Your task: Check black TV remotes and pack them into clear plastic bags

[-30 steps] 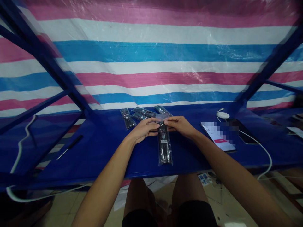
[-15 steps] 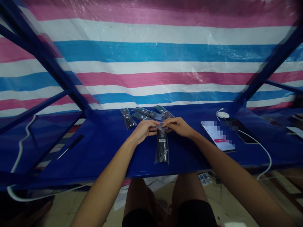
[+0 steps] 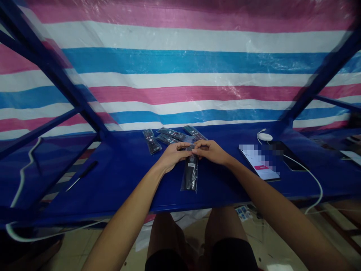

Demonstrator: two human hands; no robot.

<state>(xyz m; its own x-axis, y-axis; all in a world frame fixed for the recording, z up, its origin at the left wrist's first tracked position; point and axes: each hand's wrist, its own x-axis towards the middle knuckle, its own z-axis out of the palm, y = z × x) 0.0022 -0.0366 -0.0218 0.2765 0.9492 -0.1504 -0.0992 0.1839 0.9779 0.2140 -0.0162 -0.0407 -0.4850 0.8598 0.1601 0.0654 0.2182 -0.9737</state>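
A black remote control (image 3: 191,174) in a clear plastic bag lies back side up, a white label near its middle, above the blue shelf (image 3: 124,184). My left hand (image 3: 175,155) pinches its far end from the left. From the other side my right hand (image 3: 209,151) grips the same end, the thumbs almost meeting there. The fingers hide the tip of the bag. Just beyond the hands lie several more bagged remotes, button side up, among them one at the left (image 3: 152,142) and one at the right (image 3: 194,133).
A screwdriver (image 3: 81,176) lies on the left. To the right are a lit phone (image 3: 260,162), a dark phone (image 3: 290,157) and a white charger (image 3: 265,137) with its cable. Blue metal posts (image 3: 64,79) flank the shelf; striped plastic sheeting (image 3: 180,62) hangs behind.
The thumbs have come closer together over the remote's far end. The bagged remote's near end has swung slightly left and up in view.
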